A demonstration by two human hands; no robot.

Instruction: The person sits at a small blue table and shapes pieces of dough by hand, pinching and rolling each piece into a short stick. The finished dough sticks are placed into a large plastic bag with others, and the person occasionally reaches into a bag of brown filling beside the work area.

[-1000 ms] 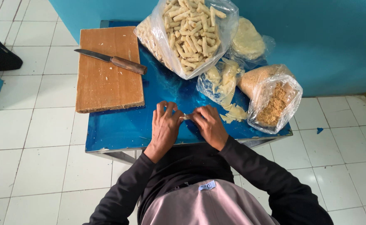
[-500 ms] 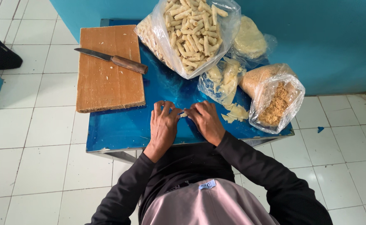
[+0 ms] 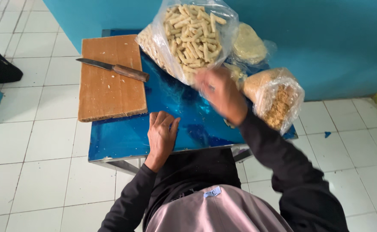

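Head view: right hand [image 3: 219, 92] (blurred, grip unreadable) is raised just below the bag of sticks [image 3: 192, 36]; left hand [image 3: 162, 134] lies flat, empty, on the table [image 3: 124, 137], farther away.

right hand [image 3: 217, 92] motion-blurred, fingers unreadable, bag of sticks [image 3: 192, 36] cropped at top

left hand [image 3: 162, 134] on blue table [image 3: 124, 137], right hand [image 3: 217, 92] raised

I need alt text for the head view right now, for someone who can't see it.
A person's right hand, blurred, is raised by a clear bag of pale stick-shaped snacks on a blue table, while the left hand lies flat on the table. A knife rests on a wooden cutting board.
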